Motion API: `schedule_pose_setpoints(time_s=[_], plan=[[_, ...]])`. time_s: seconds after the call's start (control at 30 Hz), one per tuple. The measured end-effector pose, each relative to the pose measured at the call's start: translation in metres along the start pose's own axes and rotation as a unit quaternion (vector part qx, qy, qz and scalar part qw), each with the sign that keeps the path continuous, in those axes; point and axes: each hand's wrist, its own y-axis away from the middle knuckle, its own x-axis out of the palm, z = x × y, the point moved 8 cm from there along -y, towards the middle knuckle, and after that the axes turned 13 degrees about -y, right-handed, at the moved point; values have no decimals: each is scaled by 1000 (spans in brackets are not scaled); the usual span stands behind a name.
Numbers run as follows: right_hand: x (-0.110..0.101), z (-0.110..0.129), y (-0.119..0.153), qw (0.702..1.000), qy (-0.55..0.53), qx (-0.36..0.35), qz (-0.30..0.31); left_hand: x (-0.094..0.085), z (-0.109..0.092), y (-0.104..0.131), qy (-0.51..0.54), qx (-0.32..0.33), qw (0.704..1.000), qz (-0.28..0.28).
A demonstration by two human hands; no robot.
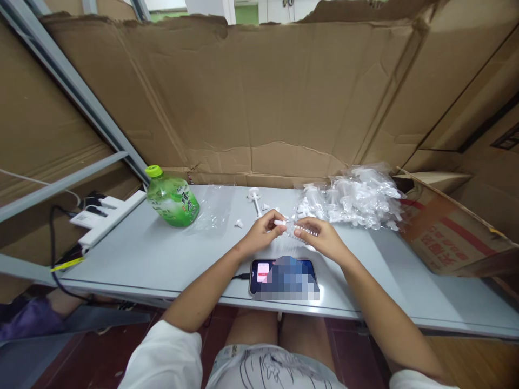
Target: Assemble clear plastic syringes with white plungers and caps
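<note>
Both forearms, bare below white sleeves, reach forward over the near edge of the tabletop and converge toward its middle. Left hand (263,229): wrist slightly bent, fingers (272,219) curled inward, tips pinched together. Right hand (320,237): palm turned down, fingers (302,231) curled and pinched, pointing toward the left hand. The fingertips of both hands nearly meet.
</note>
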Motion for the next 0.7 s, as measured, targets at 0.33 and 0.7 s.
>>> schedule_pose_setpoints(time_s=[0.33,0.7], plan=[[2,9,4,993,93,-67,-26,-3,-7,3,-58,8,998,-15],[5,-21,-2,992,-86,90,11,-17,-9,-1,-238,36,971,-9]])
